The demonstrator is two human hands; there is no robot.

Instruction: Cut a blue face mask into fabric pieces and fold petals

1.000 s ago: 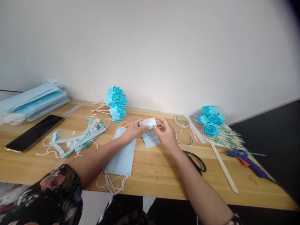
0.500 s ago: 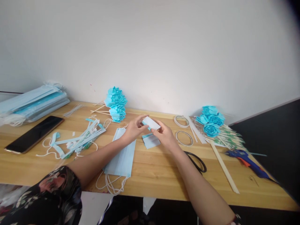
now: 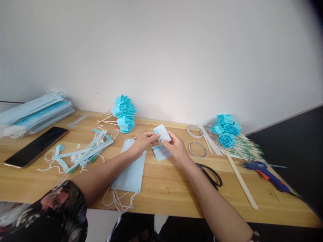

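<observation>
Between my two hands, a little above the table, is a small white and light-blue piece of mask fabric [image 3: 164,133]. My left hand [image 3: 146,142] pinches its left edge between thumb and fingers. The lower right side is gripped by my right hand [image 3: 174,145], thumb on the front face. Just below lies another cut piece of mask fabric [image 3: 162,154] on the table, partly covered by my right hand. A whole blue face mask [image 3: 130,171] with white ear loops lies under and beside my left forearm.
Cut mask strips [image 3: 85,151], a phone [image 3: 36,147] and a stack of masks [image 3: 37,112] lie left. Blue fabric flowers [image 3: 124,114] on sticks stand behind; more flowers [image 3: 227,131] are right. Tape rolls [image 3: 198,149], black-handled scissors [image 3: 210,176], a wooden strip [image 3: 242,181] and a glue gun [image 3: 267,174] lie right.
The held fabric piece has turned more upright, showing more of its face. My left hand has shifted its fingers from the top edge to the left edge.
</observation>
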